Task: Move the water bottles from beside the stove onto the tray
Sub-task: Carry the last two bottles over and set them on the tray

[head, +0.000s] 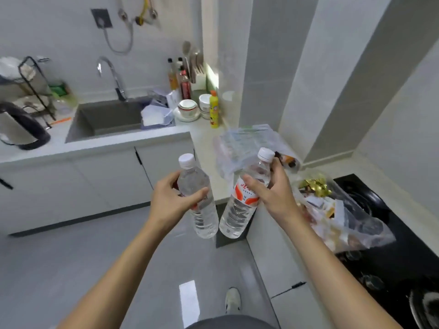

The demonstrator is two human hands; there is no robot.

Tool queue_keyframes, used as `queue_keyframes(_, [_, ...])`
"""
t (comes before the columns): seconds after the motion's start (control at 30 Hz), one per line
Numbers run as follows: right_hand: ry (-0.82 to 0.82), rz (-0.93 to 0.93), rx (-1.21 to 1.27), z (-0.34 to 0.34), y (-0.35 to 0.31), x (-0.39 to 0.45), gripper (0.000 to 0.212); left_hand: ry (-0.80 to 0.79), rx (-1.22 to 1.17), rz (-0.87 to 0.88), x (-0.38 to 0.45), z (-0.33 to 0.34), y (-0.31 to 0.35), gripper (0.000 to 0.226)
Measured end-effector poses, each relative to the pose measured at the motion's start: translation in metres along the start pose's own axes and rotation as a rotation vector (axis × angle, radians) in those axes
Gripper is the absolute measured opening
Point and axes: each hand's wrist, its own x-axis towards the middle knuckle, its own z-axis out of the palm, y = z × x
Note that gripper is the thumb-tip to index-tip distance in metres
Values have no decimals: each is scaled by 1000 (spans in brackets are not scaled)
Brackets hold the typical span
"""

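Your left hand [172, 200] is wrapping its fingers and thumb around the middle of one water bottle [198, 198], gripping it at the label so that it is tilting slightly, white cap uppermost. Your right hand [273, 193] is clasping the second water bottle [242, 200] around its shoulder, thumb lying across the red and white label, with the cap leaning toward the wall. You are holding both bottles in the air in front of you, above the floor [95, 269] at the corner of the counter [204, 138]; their lower ends are sitting just beside each other, perhaps touching, though that is hard to tell.

Just beyond your right hand, a crumpled clear plastic bag [249, 143] is lying on the counter, and a second bag of packets [337, 210] is spreading partly over the black stove [392, 245] at your right. Farther along the counter, a yellow squeeze bottle [214, 110] is standing beside stacked bowls [188, 109], with sauce bottles [183, 79] behind them. The sink [111, 117] and its curved tap [111, 74] are lying well apart to your left, and a steel kettle [21, 127] is resting on the counter at the far left. One shoe [233, 300] is showing on the floor beneath your arms.
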Motion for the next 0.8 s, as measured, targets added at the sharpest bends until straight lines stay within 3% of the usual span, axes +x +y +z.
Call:
queue_keyframes(0.13, [-225,17,66,94,2,70,41,197,57,-73,35,-73,-28,36])
queue_keyframes(0.4, [-684,-60,44,287,-3,178,41,628,173,-209,84,-206,-62,27])
queue_keyframes(0.67, [-985,-118,52,478,-8,205,38,955,204,-391,87,-325,-112,30])
queue_keyframes(0.8, [-1096,-120,32,574,-3,207,36,1041,190,-472,91,-393,-150,42])
